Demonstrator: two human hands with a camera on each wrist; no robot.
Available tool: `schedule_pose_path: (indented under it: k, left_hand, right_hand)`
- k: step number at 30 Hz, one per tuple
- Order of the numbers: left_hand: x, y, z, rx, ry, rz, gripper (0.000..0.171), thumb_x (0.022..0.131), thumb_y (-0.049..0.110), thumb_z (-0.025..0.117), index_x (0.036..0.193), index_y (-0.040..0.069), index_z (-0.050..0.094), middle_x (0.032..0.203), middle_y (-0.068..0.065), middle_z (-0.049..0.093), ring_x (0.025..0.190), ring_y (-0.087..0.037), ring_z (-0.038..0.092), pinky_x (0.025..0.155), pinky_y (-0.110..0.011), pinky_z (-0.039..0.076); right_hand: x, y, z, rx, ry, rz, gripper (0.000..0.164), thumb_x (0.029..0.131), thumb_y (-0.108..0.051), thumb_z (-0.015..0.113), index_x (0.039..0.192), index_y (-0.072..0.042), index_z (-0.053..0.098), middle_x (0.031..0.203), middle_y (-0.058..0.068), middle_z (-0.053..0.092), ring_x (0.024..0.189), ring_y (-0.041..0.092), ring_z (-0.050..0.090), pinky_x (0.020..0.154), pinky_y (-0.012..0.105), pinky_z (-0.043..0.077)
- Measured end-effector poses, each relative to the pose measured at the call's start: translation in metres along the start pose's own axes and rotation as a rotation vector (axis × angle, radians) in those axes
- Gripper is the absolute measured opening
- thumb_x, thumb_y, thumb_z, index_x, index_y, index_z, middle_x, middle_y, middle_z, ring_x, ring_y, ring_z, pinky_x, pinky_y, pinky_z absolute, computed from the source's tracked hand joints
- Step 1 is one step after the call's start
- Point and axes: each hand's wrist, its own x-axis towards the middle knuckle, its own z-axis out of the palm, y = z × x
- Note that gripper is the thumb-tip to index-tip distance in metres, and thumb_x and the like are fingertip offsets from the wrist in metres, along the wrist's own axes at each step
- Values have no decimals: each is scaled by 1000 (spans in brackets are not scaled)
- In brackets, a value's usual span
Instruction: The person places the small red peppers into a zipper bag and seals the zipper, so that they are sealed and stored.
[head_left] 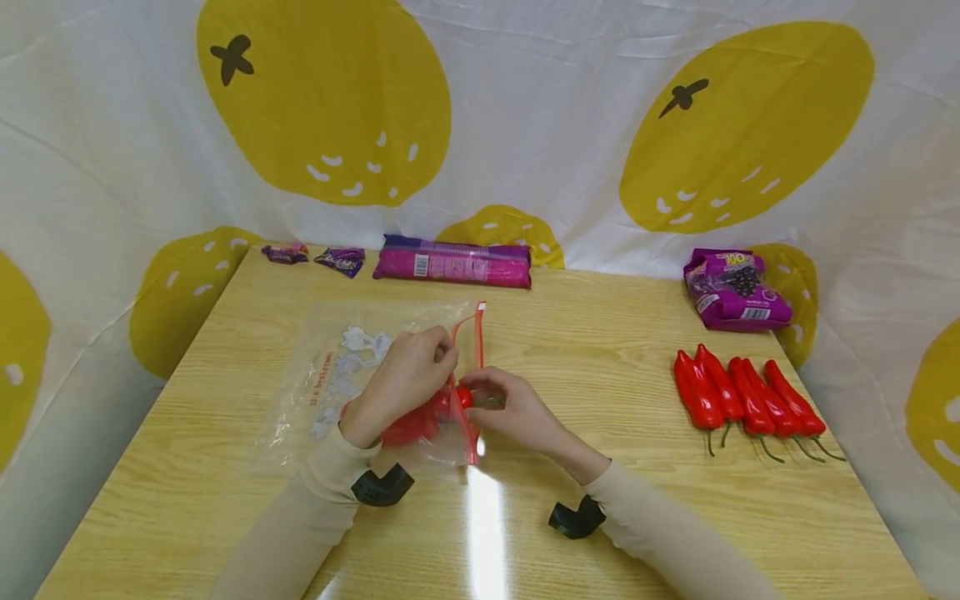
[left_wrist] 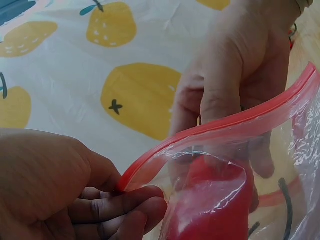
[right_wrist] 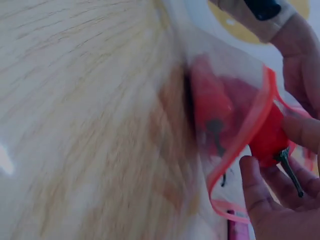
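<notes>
A clear zip bag [head_left: 288, 425] with a red zip edge lies on the table, its mouth toward the right. My left hand [head_left: 408, 367] pinches the red zip edge [left_wrist: 200, 131] between thumb and fingers, and the mouth stands apart there. In the right wrist view, my right hand [head_left: 521, 412] holds a red chili pepper [right_wrist: 270, 135] near its green stem, the pepper's body partly inside the bag mouth. Another red pepper [right_wrist: 210, 95] is visible through the plastic, deeper in the bag. The left hand hides part of the bag in the head view.
Several red peppers [head_left: 742, 400] lie in a row at the table's right, stems toward me. Behind them is a purple grape-printed packet [head_left: 735, 290]. A long purple packet [head_left: 453, 262] and two small purple wrappers [head_left: 341, 260] lie along the back edge, before a fruit-patterned cloth [head_left: 540, 125].
</notes>
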Motion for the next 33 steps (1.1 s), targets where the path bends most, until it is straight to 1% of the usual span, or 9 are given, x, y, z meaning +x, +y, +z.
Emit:
schedule_pose_path:
  k: [6, 11, 16, 19, 21, 24, 28, 31, 33]
  left_hand:
    - [-1, 1, 0, 8, 18, 3, 10, 88, 14, 53, 82, 10, 60, 64, 2, 55, 51, -10, 47, 48, -24, 39]
    - [-1, 0, -1, 3, 27, 6, 10, 87, 14, 53, 82, 10, 60, 64, 2, 56, 52, -10, 47, 48, -24, 40]
    - [-1, 0, -2, 2, 30, 7, 10, 87, 14, 54, 80, 10, 60, 62, 2, 55, 51, -10, 46, 46, -24, 38]
    - [-1, 0, -3, -1, 32, 6, 10, 87, 15, 54, 80, 10, 60, 61, 2, 55, 50, -10, 46, 45, -24, 38]
    - [-2, 0, -3, -6, 30, 4, 10, 87, 15, 54, 80, 10, 60, 61, 2, 55, 50, -10, 47, 44, -24, 38]
    - [-2, 0, -3, -14, 29, 3, 10, 87, 14, 54, 80, 10, 59, 61, 2, 55, 48, -10, 46, 44, -24, 38]
    - [-1, 0, -4, -25, 24, 0, 11, 88, 13, 52, 80, 9, 59, 60, 1, 55, 45, -8, 47, 42, -24, 38]
    - [-2, 0, -5, -43, 8, -11, 11, 89, 13, 52, 82, 8, 59, 56, 3, 54, 41, -8, 48, 39, -24, 38]
    - [-2, 1, -5, -53, -5, -21, 11, 89, 14, 51, 82, 8, 58, 53, 3, 54, 38, -8, 49, 38, -24, 38]
  right_hand:
    - [14, 0, 15, -22, -10, -16, 32, 83, 3, 60, 115, 8, 54, 114, 21, 58, 103, 33, 58, 87, 34, 47]
    - [23, -1, 26, -76, 10, -48, 25, 81, 6, 58, 106, 9, 58, 103, 21, 62, 94, 28, 61, 82, 36, 49]
    - [31, -2, 35, -153, 47, -118, 13, 80, 9, 56, 92, 7, 61, 87, 16, 64, 78, 12, 58, 72, 26, 49]
    - [34, -2, 38, -176, 72, -155, 7, 80, 8, 56, 85, 8, 60, 80, 16, 63, 72, 7, 53, 67, 21, 47]
    - [35, -1, 39, -187, 76, -162, 5, 79, 9, 56, 82, 9, 59, 78, 16, 63, 71, 7, 52, 66, 20, 46]
    - [33, -1, 36, -185, 67, -142, 8, 80, 9, 56, 87, 8, 60, 84, 17, 64, 75, 12, 58, 69, 23, 49]
    - [27, 5, 25, -165, 62, -114, 20, 83, 5, 57, 103, 4, 62, 99, 17, 64, 88, 26, 62, 75, 32, 51]
    - [19, 17, 11, -231, 95, -133, 25, 86, -4, 60, 110, -2, 62, 104, 12, 64, 91, 23, 62, 76, 32, 51]
    - [10, 25, -2, -322, 142, -161, 25, 86, -9, 61, 110, -5, 63, 104, 9, 65, 87, 18, 62, 72, 29, 51]
